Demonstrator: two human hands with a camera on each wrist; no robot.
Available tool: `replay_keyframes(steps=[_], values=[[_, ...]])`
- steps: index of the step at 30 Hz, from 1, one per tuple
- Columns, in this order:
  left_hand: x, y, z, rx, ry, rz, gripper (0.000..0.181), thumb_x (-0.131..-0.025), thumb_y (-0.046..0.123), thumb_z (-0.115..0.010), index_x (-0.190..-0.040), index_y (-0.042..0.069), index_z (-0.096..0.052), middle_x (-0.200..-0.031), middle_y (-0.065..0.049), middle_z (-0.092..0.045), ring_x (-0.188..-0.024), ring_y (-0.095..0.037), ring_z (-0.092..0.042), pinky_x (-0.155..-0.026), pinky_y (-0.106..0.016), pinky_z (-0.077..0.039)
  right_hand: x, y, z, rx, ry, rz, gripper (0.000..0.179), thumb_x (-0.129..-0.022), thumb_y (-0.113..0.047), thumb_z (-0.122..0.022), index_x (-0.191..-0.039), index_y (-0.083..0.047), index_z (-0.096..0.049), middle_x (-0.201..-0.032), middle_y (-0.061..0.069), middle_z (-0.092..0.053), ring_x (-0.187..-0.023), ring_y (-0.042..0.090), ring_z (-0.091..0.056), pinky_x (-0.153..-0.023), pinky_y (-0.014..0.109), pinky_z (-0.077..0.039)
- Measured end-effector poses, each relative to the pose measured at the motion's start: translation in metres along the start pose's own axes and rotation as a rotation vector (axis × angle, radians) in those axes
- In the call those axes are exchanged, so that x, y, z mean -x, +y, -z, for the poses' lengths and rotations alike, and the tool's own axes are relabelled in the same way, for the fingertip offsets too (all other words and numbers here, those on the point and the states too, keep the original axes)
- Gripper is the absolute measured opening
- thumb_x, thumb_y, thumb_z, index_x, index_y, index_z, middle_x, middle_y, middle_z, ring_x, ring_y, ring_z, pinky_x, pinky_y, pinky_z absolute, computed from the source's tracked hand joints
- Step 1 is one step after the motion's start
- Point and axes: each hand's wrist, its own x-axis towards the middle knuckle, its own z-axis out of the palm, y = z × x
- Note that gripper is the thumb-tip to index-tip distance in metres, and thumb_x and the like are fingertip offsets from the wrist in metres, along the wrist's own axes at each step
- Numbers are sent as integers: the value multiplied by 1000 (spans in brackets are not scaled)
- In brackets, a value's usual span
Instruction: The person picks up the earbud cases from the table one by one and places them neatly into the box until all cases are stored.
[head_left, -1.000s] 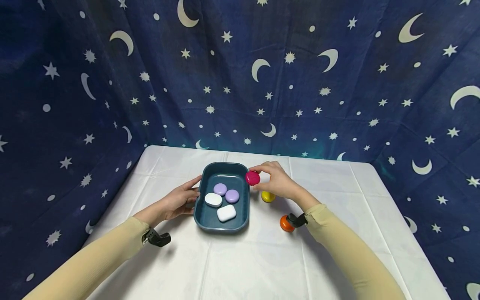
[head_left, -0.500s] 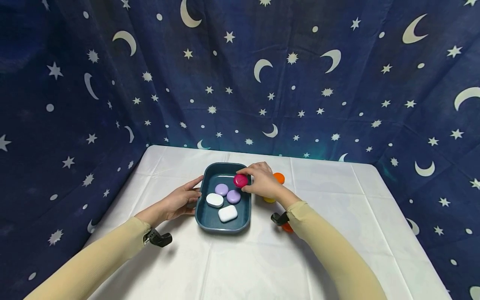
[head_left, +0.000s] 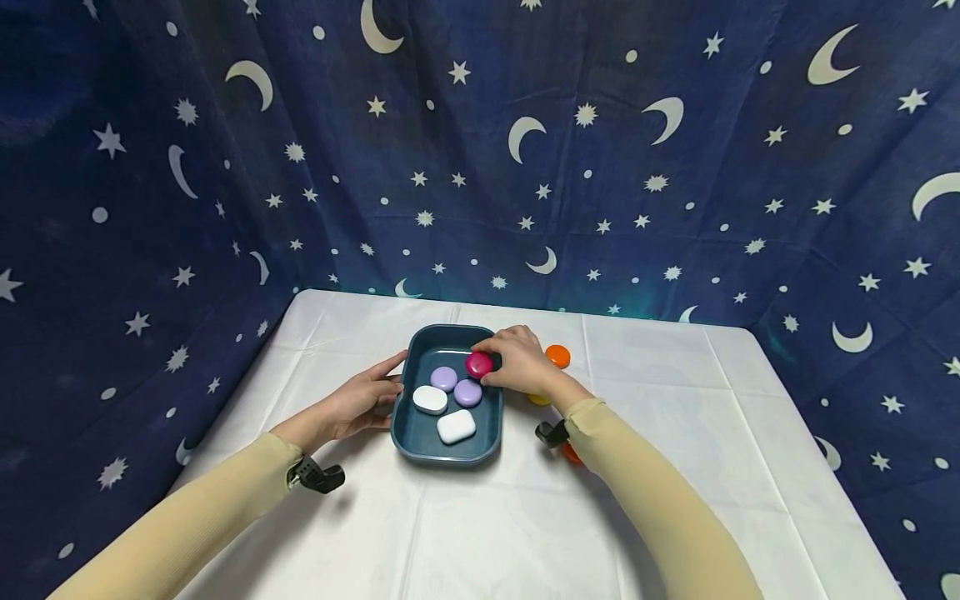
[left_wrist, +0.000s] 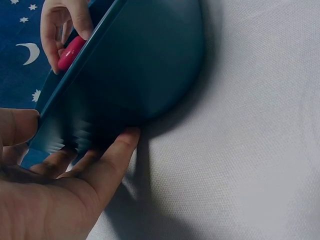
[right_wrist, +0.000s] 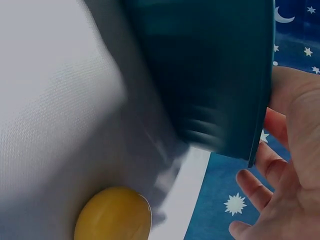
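A dark teal rectangular tray [head_left: 411, 433] stands on the white-covered table. My right hand [head_left: 521, 363] reaches over its right rim and pinches a glossy crimson round disc [head_left: 478, 364] between thumb and fingers, low inside the tray's far right part. From here I cannot tell whether the disc touches the tray floor. Two lilac round discs [head_left: 444, 379], a white oval piece [head_left: 430, 400] and a white rounded block like a soap bar [head_left: 456, 427] lie inside. Against the tray's left wall my left hand [head_left: 362, 403] rests with extended fingers, its thumb by the rim in the left wrist view.
Right of the tray lie an orange disc [head_left: 557, 356], a yellow disc [right_wrist: 115, 215] partly hidden by the right hand in the head view, and a red-orange disc [head_left: 572, 454] partly behind the right wrist. A dark blue curtain [head_left: 480, 167] surrounds the table's far side.
My right hand has carried the crimson disc leftward from the tray's right rim to inside it, then slightly lower. The far orange disc has come into view. My left hand stays at the tray.
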Motion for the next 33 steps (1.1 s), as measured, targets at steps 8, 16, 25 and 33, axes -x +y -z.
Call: replay_keyframes(steps=[8, 16, 25, 33], values=[[-1, 0, 0, -6, 9, 3, 70, -106, 9, -47, -165, 33, -19, -164, -18, -28, -118, -29, -55, -78, -42, -53, 12, 5, 20, -230, 79, -20, 49, -90, -29, -78, -138, -27, -67, -128, -3, -62, -135, 25, -34, -112, 55, -29], [0, 0, 0, 8, 1, -8, 70, -106, 9, -46, -166, 32, -17, -164, -19, -29, -117, -29, -58, -80, -43, -54, 27, 23, 45, -323, 173, -15, 48, -92, -27, -77, -139, -23, -66, -129, 3, -63, -132, 24, -37, -111, 54, -33], [1, -1, 0, 8, 3, -8, 70, -106, 9, -46, -166, 32, -17, -164, -19, -29, -116, -29, -58, -80, -44, -54, 40, 45, 58, -343, 177, -79, 50, -92, -30, -76, -141, -27, -63, -130, 0, -62, -134, 26, -37, -109, 57, -33], [1, -1, -1, 13, -8, -12, 70, -106, 8, -45, -166, 32, -16, -164, -19, -27, -115, -28, -57, -80, -43, -54, 46, 75, 56, -309, 152, -170, 54, -93, -29, -74, -144, -23, -60, -136, 6, -60, -135, 31, -38, -110, 60, -32]])
